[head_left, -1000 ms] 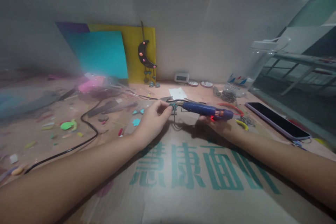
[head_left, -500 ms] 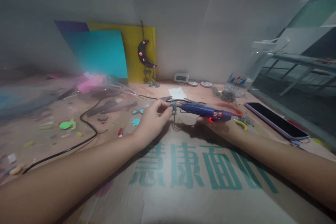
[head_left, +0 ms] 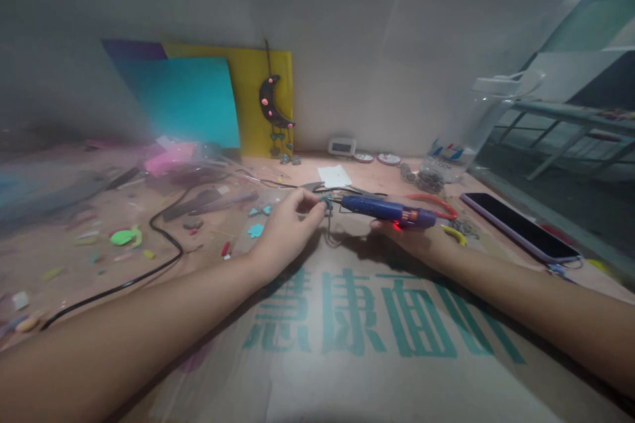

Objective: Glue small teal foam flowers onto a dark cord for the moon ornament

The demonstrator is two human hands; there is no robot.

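Note:
Between thumb and fingertips, my left hand [head_left: 292,231] pinches a small dark teal piece [head_left: 326,202], too small to make out fully. My right hand [head_left: 414,238] is wrapped round the grip of a blue glue gun [head_left: 374,208], which lies sideways with its nozzle pointing left. The nozzle tip meets or nearly touches the teal piece. A red light glows on the gun's underside, and its wire stand hangs below the nose. Left of my left hand lie a turquoise flower-shaped piece [head_left: 256,230] and small light-blue pieces [head_left: 266,210].
A printed cardboard sheet [head_left: 347,370] lies under my hands. A black cable [head_left: 169,258] crosses scattered scraps at left. To the right are a phone [head_left: 518,225], a clear plastic jar [head_left: 449,158] and coiled chain [head_left: 430,180]. A moon ornament [head_left: 270,102] hangs before a yellow board [head_left: 248,92].
Both hands, the glue gun and the teal piece keep nearly the same pose. The whole view has shifted very slightly.

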